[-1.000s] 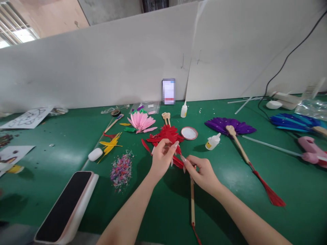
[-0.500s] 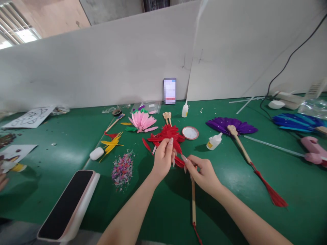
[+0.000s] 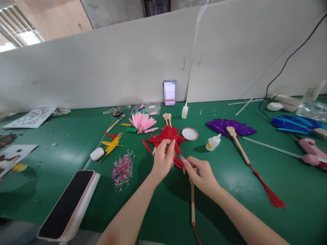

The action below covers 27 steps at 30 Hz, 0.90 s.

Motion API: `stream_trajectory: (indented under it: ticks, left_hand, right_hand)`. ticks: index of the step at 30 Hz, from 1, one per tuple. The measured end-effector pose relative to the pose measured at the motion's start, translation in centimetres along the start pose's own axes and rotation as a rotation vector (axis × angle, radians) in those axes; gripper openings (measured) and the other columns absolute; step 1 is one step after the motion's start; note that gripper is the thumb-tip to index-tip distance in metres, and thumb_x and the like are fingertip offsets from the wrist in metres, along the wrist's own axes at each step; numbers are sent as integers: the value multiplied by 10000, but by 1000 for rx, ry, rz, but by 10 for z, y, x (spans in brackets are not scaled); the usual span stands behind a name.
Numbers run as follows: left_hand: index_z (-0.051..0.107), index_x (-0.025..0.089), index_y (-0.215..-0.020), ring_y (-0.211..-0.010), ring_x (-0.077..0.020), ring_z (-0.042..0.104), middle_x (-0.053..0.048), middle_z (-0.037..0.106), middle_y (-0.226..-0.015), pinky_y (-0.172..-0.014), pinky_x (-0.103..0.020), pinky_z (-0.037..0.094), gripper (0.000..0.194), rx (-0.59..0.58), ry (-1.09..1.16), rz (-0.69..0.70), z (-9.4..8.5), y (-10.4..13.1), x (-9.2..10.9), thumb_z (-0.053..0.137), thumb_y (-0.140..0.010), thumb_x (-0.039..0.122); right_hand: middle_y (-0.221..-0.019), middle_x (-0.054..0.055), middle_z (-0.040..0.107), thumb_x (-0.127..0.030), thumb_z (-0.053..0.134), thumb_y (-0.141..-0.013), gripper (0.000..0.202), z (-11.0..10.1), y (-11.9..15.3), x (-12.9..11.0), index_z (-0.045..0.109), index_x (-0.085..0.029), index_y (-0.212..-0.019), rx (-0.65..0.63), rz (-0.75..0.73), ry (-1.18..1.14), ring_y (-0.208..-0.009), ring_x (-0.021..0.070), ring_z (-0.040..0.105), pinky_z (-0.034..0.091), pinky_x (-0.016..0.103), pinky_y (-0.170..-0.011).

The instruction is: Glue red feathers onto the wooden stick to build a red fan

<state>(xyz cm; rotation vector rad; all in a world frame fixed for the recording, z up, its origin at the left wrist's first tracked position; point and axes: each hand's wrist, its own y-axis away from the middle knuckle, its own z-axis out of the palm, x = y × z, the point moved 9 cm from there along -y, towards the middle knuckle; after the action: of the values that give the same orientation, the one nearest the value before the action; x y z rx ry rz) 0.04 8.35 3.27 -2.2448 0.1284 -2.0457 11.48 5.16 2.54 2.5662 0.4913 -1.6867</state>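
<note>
Over a heap of red feathers (image 3: 167, 133), my left hand (image 3: 163, 158) is closed, thumb against fingers, pinching a red feather (image 3: 178, 148). Close by on the right, my right hand (image 3: 200, 172) is also closed, thumb and index finger pinched at the lower end of that same feather. Below the right hand a wooden fan handle (image 3: 193, 204) with a red cord lies on the green table, its upper end hidden by the hand and feathers. A pale wooden paw-shaped piece (image 3: 167, 118) shows behind the heap.
Pink feathers (image 3: 142, 122), yellow feathers (image 3: 111, 145) and confetti-like scraps (image 3: 123, 170) lie left. A white dish (image 3: 189, 133) and glue bottles (image 3: 213, 142) (image 3: 185, 111) stand right, near a purple feather fan (image 3: 231, 128). A phone (image 3: 67, 204) lies front left; a pink glue gun (image 3: 313, 153) lies far right.
Both hands stay almost in place, still pinching the red feather. The view has shifted slightly. At the far left, another person's hand has mostly left the view.
</note>
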Motion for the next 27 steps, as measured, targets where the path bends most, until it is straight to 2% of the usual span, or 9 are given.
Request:
stream_trajectory:
  ticks: [12,19,24,27]
  left_hand:
    - [468,191,-711,-439,-89,394,30,423,-512,-466,-219,335,293,131,-124,137,-11,3,-1,396,-860,432]
    - [432,194,-725,-401,-76,373,50,385,-474,-433,-201,330,307,44,-75,121,-3,3,4,309,-893,420]
    - [471,191,-800,-409,-75,393,60,407,-487,-440,-201,328,205,49,-83,121,-4,3,5,469,-836,393]
    - [475,187,-805,-417,-75,400,58,414,-496,-458,-205,338,186,44,-124,139,-4,2,6,461,-845,368]
  right_hand:
    - [-368,-65,394,-448,364,-885,418,9,5,-4,429,-198,-555,-69,101,-254,-292,83,441,350,193,-363]
    - [-355,-72,379,-466,397,-870,407,8,5,4,434,-194,-570,-10,151,-309,-277,77,418,315,184,-335]
    - [-349,-75,365,-448,398,-874,397,6,5,5,432,-196,-569,17,148,-292,-269,80,415,313,188,-341]
    - [-353,-74,365,-430,392,-880,387,6,5,3,443,-196,-576,5,137,-259,-276,84,422,328,191,-353]
